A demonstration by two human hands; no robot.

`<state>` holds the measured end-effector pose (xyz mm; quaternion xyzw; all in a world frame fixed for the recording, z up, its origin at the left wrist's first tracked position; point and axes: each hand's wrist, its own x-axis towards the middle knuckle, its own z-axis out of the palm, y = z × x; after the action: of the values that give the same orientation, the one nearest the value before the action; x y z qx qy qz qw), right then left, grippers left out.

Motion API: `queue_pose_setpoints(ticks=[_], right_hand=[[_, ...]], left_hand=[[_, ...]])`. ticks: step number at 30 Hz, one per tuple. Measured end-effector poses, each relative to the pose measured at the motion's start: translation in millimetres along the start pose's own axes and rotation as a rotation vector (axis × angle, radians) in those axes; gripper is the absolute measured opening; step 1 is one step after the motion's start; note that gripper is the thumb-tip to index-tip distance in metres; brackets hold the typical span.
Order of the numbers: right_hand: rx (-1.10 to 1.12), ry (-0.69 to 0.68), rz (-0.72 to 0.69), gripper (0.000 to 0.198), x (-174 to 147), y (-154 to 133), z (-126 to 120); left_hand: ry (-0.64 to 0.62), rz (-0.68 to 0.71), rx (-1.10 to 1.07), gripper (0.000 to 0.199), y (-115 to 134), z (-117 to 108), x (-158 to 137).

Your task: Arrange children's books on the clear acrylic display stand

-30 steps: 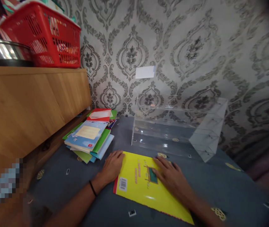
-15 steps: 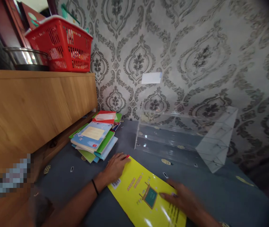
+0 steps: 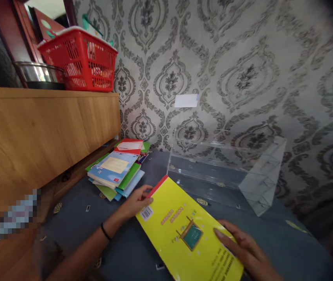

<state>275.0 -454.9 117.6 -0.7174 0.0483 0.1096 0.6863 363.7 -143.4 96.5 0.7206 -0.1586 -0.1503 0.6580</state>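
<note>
Probably light and bendy, this book [image 3: 188, 234] suits pinching at its left and right edges, as my left hand [image 3: 136, 201] and right hand [image 3: 244, 246] do.

The bottom edge cuts off the red-edged yellow rectangular book [image 3: 189, 234]; its dark print [image 3: 221, 262] is too small to read, and it hides some right hand [image 3: 242, 246] fingers. Coarse pixels obscure a pale blue patch [image 3: 18, 214], lower left; darkness swallows the grey-patterned wallpaper [image 3: 230, 58], upper right.
</note>
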Motion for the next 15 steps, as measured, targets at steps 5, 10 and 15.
queue_pose_setpoints(ticks=[5, 10, 15], right_hand=[[0.129, -0.021, -0.003, 0.049, 8.5, -9.9, 15.9], [0.208, -0.069, -0.031, 0.054, 36.8, -24.0, 36.2], [0.290, 0.005, -0.110, 0.050, 70.7, -56.5, 69.2]], left_hand=[[0.031, -0.025, -0.303, 0.060, 30.8, -22.2, -14.8], [0.163, 0.010, -0.269, 0.059, 59.3, -65.0, -9.8], [0.572, 0.118, 0.618, 0.048, 71.6, -133.0, 36.0]])
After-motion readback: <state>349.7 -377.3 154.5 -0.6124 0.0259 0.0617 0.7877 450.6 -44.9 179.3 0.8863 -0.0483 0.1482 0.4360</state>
